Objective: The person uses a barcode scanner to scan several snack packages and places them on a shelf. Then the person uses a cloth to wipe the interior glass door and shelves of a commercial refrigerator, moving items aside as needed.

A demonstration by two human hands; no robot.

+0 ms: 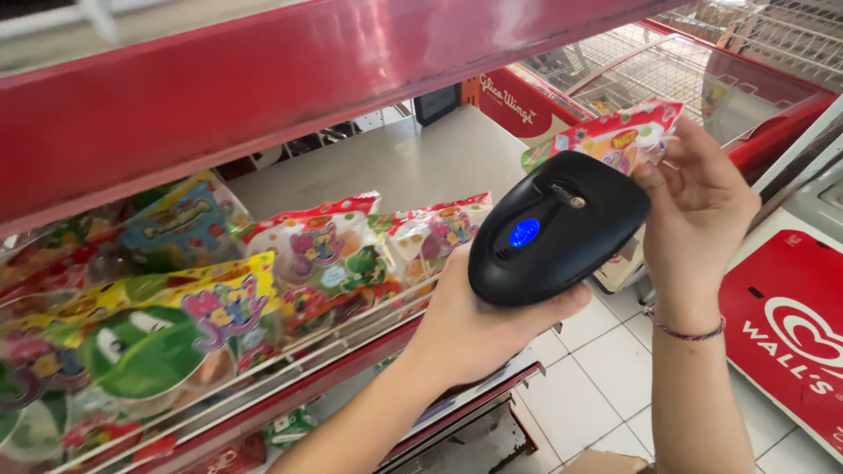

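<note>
Scanner (551, 230), black, rigid, gripped in left hand (479, 320), fingers wrapped under body. Candy packet (615, 136) pinched by right hand (698, 206) just behind scanner head, above shelf (413, 162). Packet probably light, crinkly, slippery; best held at sealed edge.

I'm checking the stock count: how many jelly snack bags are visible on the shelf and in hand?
About 7 clearly: four or so on the shelf's left, two red-topped ones mid-shelf, one in the right hand, behind the scanner. More probably hidden behind.
</note>
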